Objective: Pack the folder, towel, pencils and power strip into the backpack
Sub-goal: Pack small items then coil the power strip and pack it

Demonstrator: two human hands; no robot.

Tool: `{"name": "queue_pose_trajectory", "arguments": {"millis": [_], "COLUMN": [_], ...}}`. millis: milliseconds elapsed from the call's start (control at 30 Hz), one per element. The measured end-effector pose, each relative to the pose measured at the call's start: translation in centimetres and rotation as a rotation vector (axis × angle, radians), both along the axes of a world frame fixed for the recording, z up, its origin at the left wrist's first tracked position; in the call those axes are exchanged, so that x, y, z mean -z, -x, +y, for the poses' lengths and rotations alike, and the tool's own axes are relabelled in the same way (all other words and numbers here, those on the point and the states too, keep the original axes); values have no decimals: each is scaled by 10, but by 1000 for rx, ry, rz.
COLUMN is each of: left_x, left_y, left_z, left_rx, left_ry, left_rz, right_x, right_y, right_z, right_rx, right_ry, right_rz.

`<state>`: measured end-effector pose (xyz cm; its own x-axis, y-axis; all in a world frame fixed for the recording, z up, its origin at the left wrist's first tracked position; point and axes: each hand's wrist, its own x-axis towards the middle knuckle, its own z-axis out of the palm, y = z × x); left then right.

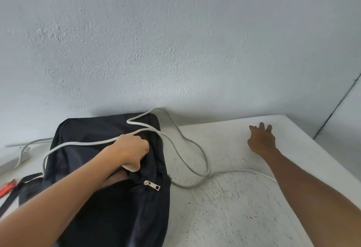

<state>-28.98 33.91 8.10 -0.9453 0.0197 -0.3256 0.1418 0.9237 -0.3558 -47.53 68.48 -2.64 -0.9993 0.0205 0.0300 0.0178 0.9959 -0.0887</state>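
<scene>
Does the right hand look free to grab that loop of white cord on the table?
Probably yes. The right hand is open and holds nothing, and bare table lies between it and the cord.

White speckled table [224, 207] with black backpack [109, 207], looping white cord [195, 160], red-orange object [7, 187]

Soft even daylight, wide-angle edge distortion
</scene>
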Motion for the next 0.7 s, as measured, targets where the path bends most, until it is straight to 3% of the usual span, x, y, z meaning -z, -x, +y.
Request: {"name": "queue_pose_trajectory", "arguments": {"millis": [100,267,433,600,700], "left_x": [4,10,18,6,-7], "left_y": [1,-2,-10,-29,-51], "left_z": [-3,-7,-19,-39,-50], "left_rx": [-21,-14,3,-20,18], "left_ry": [-19,-94,-288,-612,-607], "left_rz": [11,58,147,192,175], "right_x": [13,21,6,-43,-73], "right_y": [11,-5,-50,-123,-166], "right_z": [0,-29,-91,-175,-208], "right_rx": [13,-208,-425,-819,-1046], "right_ry": [-36,-85,403,743,878], "right_rz": [-79,170,184,414,543]}}
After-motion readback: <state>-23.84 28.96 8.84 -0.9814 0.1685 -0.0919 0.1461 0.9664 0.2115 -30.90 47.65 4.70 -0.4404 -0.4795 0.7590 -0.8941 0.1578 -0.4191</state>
